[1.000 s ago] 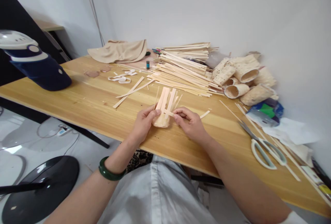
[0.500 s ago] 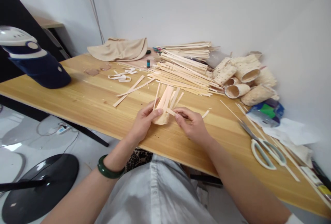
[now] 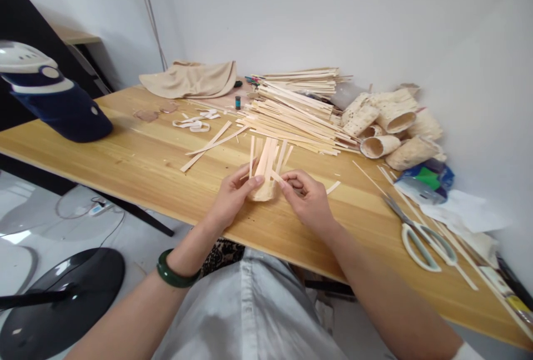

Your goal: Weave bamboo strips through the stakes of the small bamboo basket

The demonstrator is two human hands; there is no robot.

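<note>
Close to the table's front edge stands a small pale woven piece point(image 3: 263, 189), with several flat strips sticking up from it like the stakes of a basket. Its left side is gripped by my left hand point(image 3: 236, 192), thumb across the front and fingers hidden behind. A short flat strip point(image 3: 276, 176) runs sideways from the piece, and my right hand point(image 3: 306, 194) pinches its end between thumb and forefinger. Beyond the piece, two loose flat strips point(image 3: 208, 146) lie crossed on the wood.
Bundled strips point(image 3: 295, 118) lie at the back, beside hollow pale tubes point(image 3: 378, 146). White-handled scissors point(image 3: 420, 243) and long thin strips are at right. A blue bottle point(image 3: 62, 102) stands left; a beige cloth point(image 3: 191, 78), a thread spool point(image 3: 237, 102) and curled white ribbon point(image 3: 194, 123) lie behind.
The woven piece has turned slightly, its strips now standing more upright. Both hands keep their holds, and the right-hand strip now slants a little more steeply.
</note>
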